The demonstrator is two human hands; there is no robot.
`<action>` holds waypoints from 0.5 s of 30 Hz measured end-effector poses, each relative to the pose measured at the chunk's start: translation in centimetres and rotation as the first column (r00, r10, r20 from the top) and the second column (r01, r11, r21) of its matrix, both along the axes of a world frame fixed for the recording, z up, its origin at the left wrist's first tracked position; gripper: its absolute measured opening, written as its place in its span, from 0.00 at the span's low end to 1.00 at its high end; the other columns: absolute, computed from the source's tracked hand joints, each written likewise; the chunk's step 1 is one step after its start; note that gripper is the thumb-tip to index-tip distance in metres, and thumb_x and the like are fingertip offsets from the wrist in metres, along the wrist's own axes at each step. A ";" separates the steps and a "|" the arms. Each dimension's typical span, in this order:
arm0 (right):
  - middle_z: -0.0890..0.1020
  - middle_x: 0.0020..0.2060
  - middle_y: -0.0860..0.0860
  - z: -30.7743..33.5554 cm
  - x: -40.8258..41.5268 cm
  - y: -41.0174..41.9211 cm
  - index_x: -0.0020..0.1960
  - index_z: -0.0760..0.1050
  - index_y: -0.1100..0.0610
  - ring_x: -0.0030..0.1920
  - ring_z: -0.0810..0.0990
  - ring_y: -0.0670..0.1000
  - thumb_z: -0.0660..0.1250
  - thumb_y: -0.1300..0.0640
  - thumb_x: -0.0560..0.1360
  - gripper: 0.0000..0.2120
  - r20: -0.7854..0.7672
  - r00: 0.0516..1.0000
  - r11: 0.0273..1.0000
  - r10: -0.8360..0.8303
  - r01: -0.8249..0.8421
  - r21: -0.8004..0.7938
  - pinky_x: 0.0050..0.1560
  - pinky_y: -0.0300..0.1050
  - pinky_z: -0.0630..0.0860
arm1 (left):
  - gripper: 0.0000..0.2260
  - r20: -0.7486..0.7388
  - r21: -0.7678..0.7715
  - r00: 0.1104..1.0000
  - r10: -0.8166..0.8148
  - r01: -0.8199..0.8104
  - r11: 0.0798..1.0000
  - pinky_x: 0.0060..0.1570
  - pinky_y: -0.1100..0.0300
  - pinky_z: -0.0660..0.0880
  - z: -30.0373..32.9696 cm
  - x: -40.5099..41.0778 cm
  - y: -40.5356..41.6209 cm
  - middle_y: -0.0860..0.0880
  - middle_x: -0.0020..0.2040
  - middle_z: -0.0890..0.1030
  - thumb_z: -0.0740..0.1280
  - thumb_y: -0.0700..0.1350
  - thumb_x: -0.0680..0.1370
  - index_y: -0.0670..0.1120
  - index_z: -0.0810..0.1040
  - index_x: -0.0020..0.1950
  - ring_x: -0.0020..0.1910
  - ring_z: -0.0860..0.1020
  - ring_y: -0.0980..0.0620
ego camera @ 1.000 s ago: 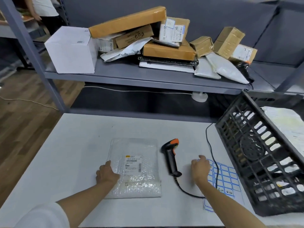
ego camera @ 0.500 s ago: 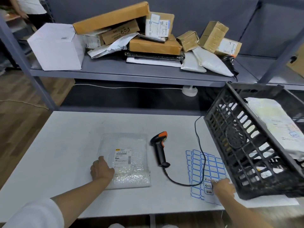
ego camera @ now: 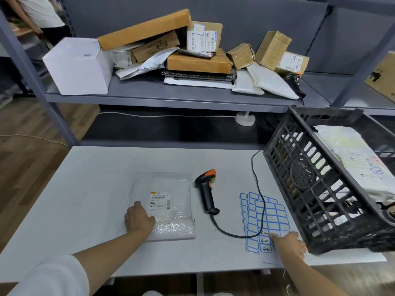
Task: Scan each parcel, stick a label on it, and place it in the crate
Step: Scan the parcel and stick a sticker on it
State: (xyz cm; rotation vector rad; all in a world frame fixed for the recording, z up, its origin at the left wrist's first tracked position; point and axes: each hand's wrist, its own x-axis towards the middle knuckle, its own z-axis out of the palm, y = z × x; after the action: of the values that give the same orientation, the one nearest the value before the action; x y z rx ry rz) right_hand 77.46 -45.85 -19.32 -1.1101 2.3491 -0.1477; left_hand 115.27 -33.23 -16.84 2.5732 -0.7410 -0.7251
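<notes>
We saw the bubble-wrap parcel [ego camera: 163, 205] lying flat on the white table [ego camera: 89, 189], left of centre, its printed slip face up; our left hand [ego camera: 139, 218] rested on its near left corner with fingers curled loosely over the wrap, pressing more than gripping. Bare table lay open to the parcel's left and behind it, up to the far edge. Just right of the parcel, not touching it, lay the scanner [ego camera: 207, 192], orange head pointing away, its cable [ego camera: 254, 189] looping right across the label sheets [ego camera: 265, 218]; those blue-bordered sheets lay near the table's front edge. Our right hand [ego camera: 288, 244] was on their near right corner, fingertips down on a label; whether it pinched one we could not tell. The black crate [ego camera: 316, 189] stood tilted at the table's right end, close beside that hand, with a white parcel [ego camera: 354, 159] inside. Behind, a grey shelf [ego camera: 171, 99] carried stacked boxes and mailers.
</notes>
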 end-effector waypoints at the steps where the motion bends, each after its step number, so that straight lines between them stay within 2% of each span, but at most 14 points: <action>1: 0.66 0.66 0.68 0.3 0.1 0.1 0.68 0.60 0.67 0.67 0.65 0.66 0.75 0.51 0.70 0.37 0.013 1.000 1.000 -0.021 0.022 -0.020 0.67 0.61 0.64 | 0.30 -0.001 0.002 1.000 -0.005 0.005 1.000 0.63 0.49 0.67 0.1 0.0 0.0 0.38 0.65 0.69 0.70 0.41 0.72 0.40 0.62 0.71 0.65 0.67 0.38; 4: 0.65 0.67 0.68 1.6 0.3 -0.2 0.68 0.59 0.69 0.67 0.65 0.67 0.74 0.60 0.70 0.34 0.067 0.993 0.989 -0.095 0.102 -0.108 0.67 0.62 0.65 | 0.30 -0.008 -0.001 1.000 -0.012 0.012 1.000 0.64 0.49 0.67 0.2 -0.1 -0.1 0.38 0.66 0.68 0.70 0.41 0.72 0.40 0.61 0.71 0.66 0.67 0.38; 6: 0.65 0.66 0.69 2.7 0.5 -0.9 0.67 0.62 0.70 0.65 0.67 0.68 0.68 0.65 0.73 0.26 0.107 0.990 0.984 -0.088 0.103 -0.146 0.65 0.61 0.68 | 0.30 -0.012 -0.005 1.000 -0.012 0.012 1.000 0.63 0.49 0.68 0.4 0.0 -0.2 0.38 0.65 0.68 0.70 0.40 0.72 0.40 0.62 0.71 0.65 0.67 0.39; 9: 0.69 0.64 0.70 5.1 1.1 -2.6 0.64 0.71 0.69 0.61 0.72 0.67 0.62 0.65 0.76 0.18 0.114 0.993 0.981 -0.007 0.028 -0.189 0.60 0.56 0.71 | 0.30 -0.030 -0.014 0.999 -0.015 0.015 1.000 0.62 0.49 0.68 0.7 0.1 -0.6 0.38 0.65 0.68 0.69 0.40 0.72 0.40 0.61 0.71 0.65 0.67 0.39; 15: 0.79 0.57 0.63 11.1 4.9 -6.2 0.61 0.78 0.61 0.58 0.77 0.64 0.61 0.64 0.77 0.14 0.106 0.985 0.907 0.132 -0.077 -0.414 0.56 0.53 0.74 | 0.29 -0.077 -0.089 0.997 -0.019 0.012 0.996 0.61 0.49 0.68 1.4 0.3 -1.3 0.38 0.66 0.68 0.69 0.39 0.74 0.41 0.60 0.72 0.65 0.68 0.39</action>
State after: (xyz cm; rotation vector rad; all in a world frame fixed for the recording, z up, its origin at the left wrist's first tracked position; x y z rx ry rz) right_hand 82.38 -52.05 -8.18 -1.3708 2.1865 -0.6808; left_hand 115.53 -34.52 -15.40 2.4477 -0.7525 -0.7749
